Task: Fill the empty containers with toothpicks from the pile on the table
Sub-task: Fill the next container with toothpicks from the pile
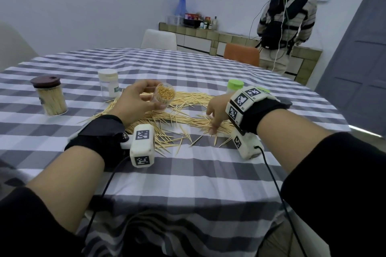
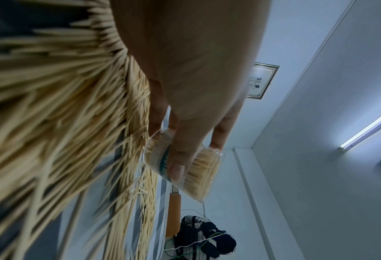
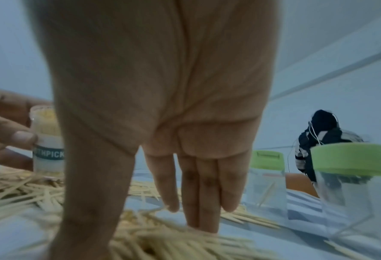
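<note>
My left hand [image 1: 137,100] grips a small clear container [image 1: 164,96] packed with toothpicks, tilted with its open mouth toward me, just above the pile. The left wrist view shows the thumb [image 2: 177,158] across the same container [image 2: 198,174]. A wide pile of loose toothpicks [image 1: 183,115] lies on the checked tablecloth [image 1: 188,177]. My right hand [image 1: 215,113] reaches down onto the pile's right part, fingers [image 3: 201,198] straight and close together, tips touching toothpicks [image 3: 162,242]. The container [image 3: 48,140] stands left of it in the right wrist view.
A brown-lidded jar [image 1: 51,95] full of toothpicks stands far left, a white-lidded jar [image 1: 108,85] behind my left hand. Two green-lidded clear jars [image 3: 267,176] [image 3: 358,184] stand right of the pile. A person [image 1: 286,19] stands at the back counter, near an orange chair [image 1: 241,54].
</note>
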